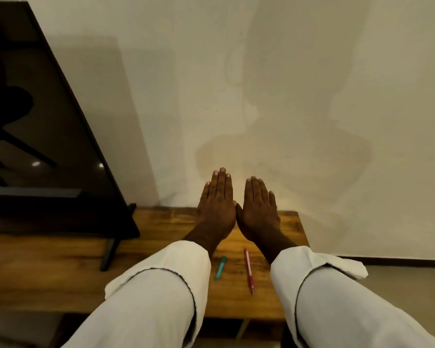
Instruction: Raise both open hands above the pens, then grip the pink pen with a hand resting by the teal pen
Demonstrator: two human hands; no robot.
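My left hand [217, 204] and my right hand [259, 209] are stretched out side by side above the far end of a wooden table [161, 227], backs up, fingers straight and together. Neither hand holds anything, and their inner edges nearly touch. Both arms wear white sleeves. On the table between my forearms lie a teal pen [221, 268] and, to its right, a pink pen [249, 271], both nearer to me than the hands.
A large dark TV screen [35, 136] stands on the table's left part, with a black foot [109, 253] reaching toward the front edge. A pale stained wall [286, 96] rises just behind the table. Floor [399, 285] shows to the right.
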